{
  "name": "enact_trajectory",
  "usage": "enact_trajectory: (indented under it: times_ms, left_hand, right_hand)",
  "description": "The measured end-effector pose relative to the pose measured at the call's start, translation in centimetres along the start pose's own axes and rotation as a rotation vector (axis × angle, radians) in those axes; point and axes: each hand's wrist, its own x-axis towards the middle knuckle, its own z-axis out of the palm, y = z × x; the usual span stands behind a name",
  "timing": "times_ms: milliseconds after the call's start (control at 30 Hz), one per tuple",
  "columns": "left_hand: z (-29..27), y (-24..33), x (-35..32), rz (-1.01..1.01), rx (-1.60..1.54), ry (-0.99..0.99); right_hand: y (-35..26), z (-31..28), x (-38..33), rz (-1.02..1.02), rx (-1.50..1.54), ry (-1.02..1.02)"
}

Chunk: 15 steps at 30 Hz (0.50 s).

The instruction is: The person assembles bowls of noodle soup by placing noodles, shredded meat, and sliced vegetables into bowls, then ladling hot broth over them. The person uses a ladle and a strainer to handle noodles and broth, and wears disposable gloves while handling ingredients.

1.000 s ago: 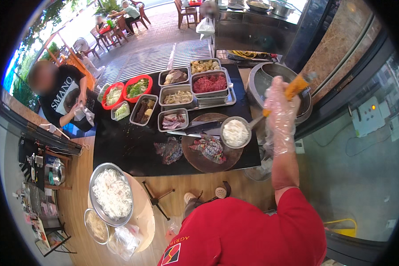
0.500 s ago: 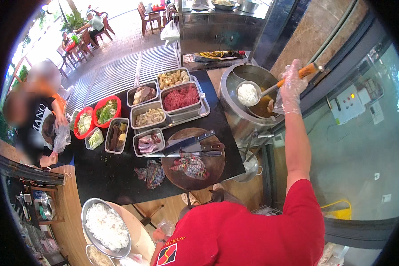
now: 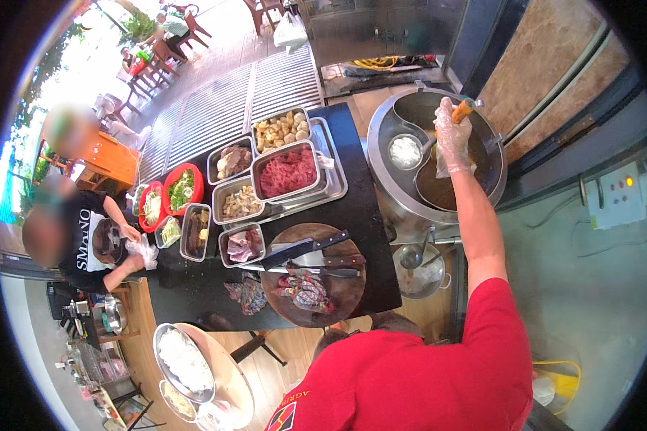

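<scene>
My right hand (image 3: 453, 136), in a clear plastic glove, grips the orange handle of a strainer ladle (image 3: 407, 151). The ladle's bowl holds white noodles and sits over the left half of a large divided metal pot (image 3: 482, 188) of broth. My arm stretches out from a red sleeve. My left hand is out of sight. Closer to me, a round wooden chopping board (image 3: 341, 298) carries a cleaver (image 3: 305, 251), a second knife and a patterned cloth.
Metal trays of red meat (image 3: 287, 171), cut pieces and sliced meats fill the black counter (image 3: 366, 215). Red baskets of greens (image 3: 182, 190) stand at its left end, where a person in black stands. A bowl of white noodles (image 3: 183, 360) sits at the lower left.
My right hand carried the noodle-filled ladle from beside the chopping board out to the pot. The ladle now sits lower over the left compartment.
</scene>
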Motion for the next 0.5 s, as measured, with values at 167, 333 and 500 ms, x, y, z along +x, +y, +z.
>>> enact_trajectory:
  times_ms: [167,333,500]
  left_hand:
    - [-0.4,0.8,-2.7,-0.076,0.005,0.019]
    - [-0.9,1.9,-2.9,-0.101,0.009,0.037]
    - [-1.0,2.9,-2.1,-0.106,-0.005,0.046]
  right_hand:
    - [0.8,-0.7,2.1,0.046,0.075,0.044]
    - [0.3,-1.3,2.7,0.076,0.134,0.029]
    - [-0.2,-1.6,2.5,0.1,0.14,0.02]
